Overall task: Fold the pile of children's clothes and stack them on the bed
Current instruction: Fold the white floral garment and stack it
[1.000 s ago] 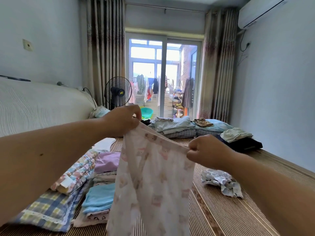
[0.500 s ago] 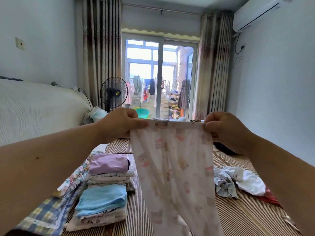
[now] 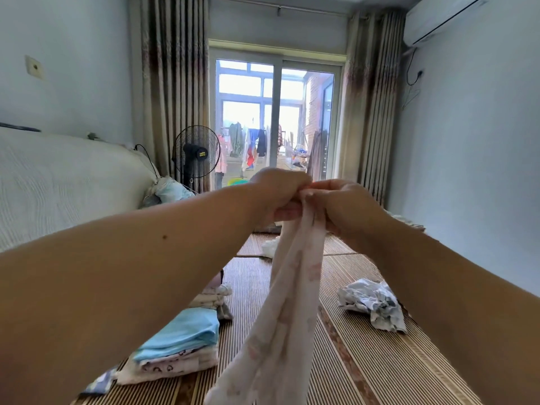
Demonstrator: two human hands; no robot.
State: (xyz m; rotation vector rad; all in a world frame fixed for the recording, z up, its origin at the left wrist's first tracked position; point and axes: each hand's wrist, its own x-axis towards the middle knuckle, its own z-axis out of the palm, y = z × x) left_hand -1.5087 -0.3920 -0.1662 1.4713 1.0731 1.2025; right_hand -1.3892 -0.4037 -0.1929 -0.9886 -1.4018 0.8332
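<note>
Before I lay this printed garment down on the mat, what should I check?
1. Left hand grip on the printed garment: ok, fingers curled on its top edge.
2. Right hand grip: ok, pinching the same edge.
3. Top corners matched: cannot tell, hidden between the hands.
4. Garment hanging free: ok as far as seen; lower end leaves the picture.
5. Bare mat to lay it on: ok, between the folded stack and the crumpled cloth.
6. Pile finished: not ok, the crumpled cloth is unfolded.

Printed garment (image 3: 292,302): lower end beyond the bottom edge.
</note>
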